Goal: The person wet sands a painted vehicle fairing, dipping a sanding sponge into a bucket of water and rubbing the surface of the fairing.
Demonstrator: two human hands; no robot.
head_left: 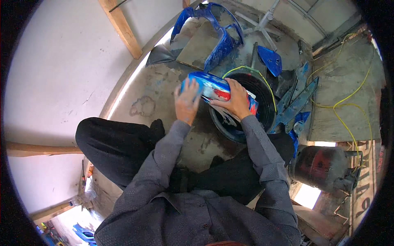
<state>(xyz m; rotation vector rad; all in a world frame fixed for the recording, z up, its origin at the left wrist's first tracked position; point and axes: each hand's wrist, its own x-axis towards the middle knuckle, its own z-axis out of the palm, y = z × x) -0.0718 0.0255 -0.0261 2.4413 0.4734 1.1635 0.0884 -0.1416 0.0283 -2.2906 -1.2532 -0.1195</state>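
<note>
Over the black tub (230, 127), both hands grip a blue panel (213, 88).

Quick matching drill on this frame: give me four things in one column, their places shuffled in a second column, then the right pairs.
Things:
1. blue panel
2. black tub
3. blue fairing frame
4. rusty cylinder

Places:
A. leaning at the far wall
B. held in left hand and right hand
C. beside the person's right knee
D. under the held panel

Pairs: 1-B, 2-D, 3-A, 4-C
</note>
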